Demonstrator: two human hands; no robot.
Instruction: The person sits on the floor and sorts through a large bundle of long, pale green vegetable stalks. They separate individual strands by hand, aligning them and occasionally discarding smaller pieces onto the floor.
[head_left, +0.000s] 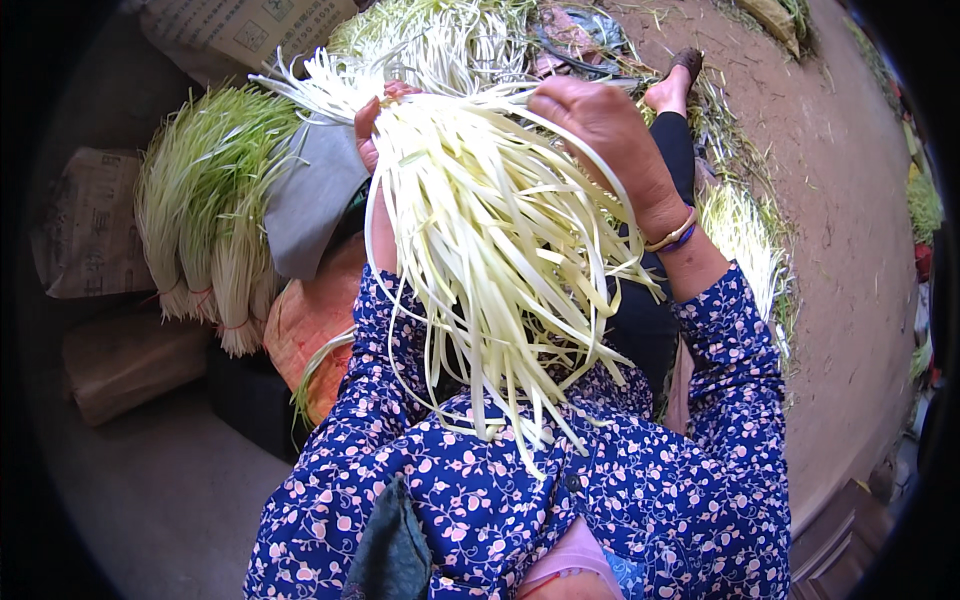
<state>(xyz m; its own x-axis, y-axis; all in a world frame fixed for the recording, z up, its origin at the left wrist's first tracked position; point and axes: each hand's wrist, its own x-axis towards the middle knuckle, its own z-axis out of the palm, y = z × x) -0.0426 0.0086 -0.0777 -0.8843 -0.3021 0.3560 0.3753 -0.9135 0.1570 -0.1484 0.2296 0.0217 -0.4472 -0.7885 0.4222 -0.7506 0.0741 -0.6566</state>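
Note:
My left hand is closed around a thick bundle of pale yellow blanched chives. Their white stalk ends stick out beyond my fingers, and the long flat leaves hang down over my lap and chest. At the right of the bundle, my right hand has its fingers bent in on a few pale strands that run from the bundle. Its fingertips are blurred and partly hidden.
Tied green-and-white chive bundles lean at the left, beside a grey cloth and an orange sack. Loose chives are heaped ahead. More chives lie right of my leg. A printed sack bears writing.

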